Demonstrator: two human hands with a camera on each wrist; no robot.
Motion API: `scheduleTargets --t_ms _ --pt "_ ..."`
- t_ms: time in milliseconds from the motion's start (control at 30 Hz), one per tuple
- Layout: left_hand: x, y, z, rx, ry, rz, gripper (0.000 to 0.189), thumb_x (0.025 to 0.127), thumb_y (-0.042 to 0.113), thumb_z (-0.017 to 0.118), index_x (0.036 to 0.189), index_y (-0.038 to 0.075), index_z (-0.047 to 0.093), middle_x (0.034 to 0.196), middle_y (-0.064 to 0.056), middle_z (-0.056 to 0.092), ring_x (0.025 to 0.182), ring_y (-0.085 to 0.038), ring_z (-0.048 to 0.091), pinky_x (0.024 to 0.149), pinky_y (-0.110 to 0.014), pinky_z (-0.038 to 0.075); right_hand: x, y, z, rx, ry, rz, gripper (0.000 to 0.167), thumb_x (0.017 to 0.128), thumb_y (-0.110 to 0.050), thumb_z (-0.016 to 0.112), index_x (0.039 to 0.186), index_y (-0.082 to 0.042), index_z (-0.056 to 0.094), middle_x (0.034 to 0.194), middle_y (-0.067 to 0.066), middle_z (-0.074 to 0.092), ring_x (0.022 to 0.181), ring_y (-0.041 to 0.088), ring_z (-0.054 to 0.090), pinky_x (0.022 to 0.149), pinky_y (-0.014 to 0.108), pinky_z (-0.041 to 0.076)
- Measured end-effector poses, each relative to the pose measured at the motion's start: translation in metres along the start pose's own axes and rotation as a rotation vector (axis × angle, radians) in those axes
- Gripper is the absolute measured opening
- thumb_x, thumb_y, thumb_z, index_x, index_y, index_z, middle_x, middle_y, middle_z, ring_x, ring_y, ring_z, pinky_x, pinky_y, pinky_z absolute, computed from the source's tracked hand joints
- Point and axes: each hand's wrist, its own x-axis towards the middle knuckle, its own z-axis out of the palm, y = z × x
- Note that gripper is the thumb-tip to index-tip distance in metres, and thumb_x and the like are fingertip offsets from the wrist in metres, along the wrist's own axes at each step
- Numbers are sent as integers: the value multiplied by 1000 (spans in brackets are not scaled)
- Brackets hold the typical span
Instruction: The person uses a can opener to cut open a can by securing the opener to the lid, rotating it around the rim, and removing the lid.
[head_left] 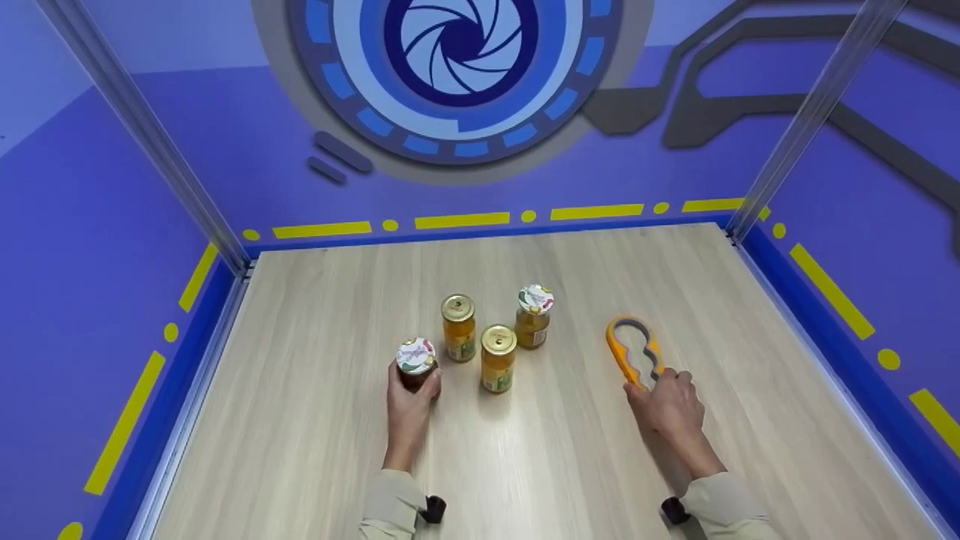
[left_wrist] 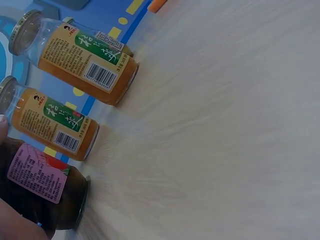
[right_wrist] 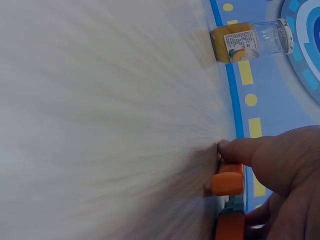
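Observation:
My left hand (head_left: 407, 412) grips a dark jar (head_left: 416, 356) with a white patterned lid, thumb on its right side and fingers on its left. In the left wrist view the jar's pink label (left_wrist: 39, 172) faces the camera. Over at the right, my right hand (head_left: 673, 405) holds the near end of an orange and grey jar opener (head_left: 616, 349), which lies on the table. The right wrist view shows the thumb (right_wrist: 240, 149) along one side of the opener's orange end (right_wrist: 227, 184), fingers on the other side, partly hidden.
Two gold-lidded jars of orange contents, one farther back (head_left: 459, 330) and one nearer (head_left: 499, 360), stand just right of the dark jar. Behind them is a yellowish jar (head_left: 533, 319) with a patterned lid. Blue walls (head_left: 480, 202) border the wooden table (head_left: 315, 315).

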Motion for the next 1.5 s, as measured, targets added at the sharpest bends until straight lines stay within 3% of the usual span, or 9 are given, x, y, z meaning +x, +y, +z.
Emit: scheduleTargets --t_ms 333,467,633,800,1000,1233,1500 --pt "-7 0 1 64 -24 34 76 95 19 77 156 3 34 154 -24 43 145 -37 36 121 -54 25 -7 -4 -11 57 -79 0 70 89 -43 74 115 19 52 101 32 49 86 44 58 69 57 49" --pt "-13 -1 2 91 -48 65 72 95 17 76 153 2 36 151 -23 46 143 -35 40 120 -53 28 -9 -8 -17 175 -161 9 69 91 -37 73 121 20 48 100 30 54 80 37 60 66 48 51" --pt "-22 -1 5 116 -91 87 70 95 18 76 152 3 37 150 -22 47 142 -34 42 119 -52 29 -14 -11 -19 353 -266 44 65 93 -33 72 125 16 45 90 18 57 66 22 55 52 31 47" --pt "-29 -1 9 161 -135 76 70 96 19 75 152 2 37 151 -22 46 143 -35 42 120 -54 29 -20 -17 -21 461 -328 71 72 92 -35 75 133 13 42 88 13 55 59 18 52 49 29 44" --pt "-40 -2 11 203 -195 59 76 95 27 76 153 1 36 150 -22 47 142 -36 42 119 -55 29 -31 -36 -35 444 -320 -24 77 92 -40 76 137 13 42 99 18 57 69 21 53 53 31 47" --pt "-52 0 17 251 -269 15 81 95 34 76 155 3 33 153 -21 45 144 -36 40 120 -55 28 -46 -65 -53 449 -307 -132 71 90 -34 79 136 8 46 90 9 53 64 17 47 50 26 41" --pt "-62 -2 23 251 -348 138 71 93 25 78 147 -1 41 144 -20 53 138 -36 47 116 -56 34 -62 -92 -71 450 -299 -246 68 87 -30 85 135 4 51 87 8 52 54 15 46 43 24 40"
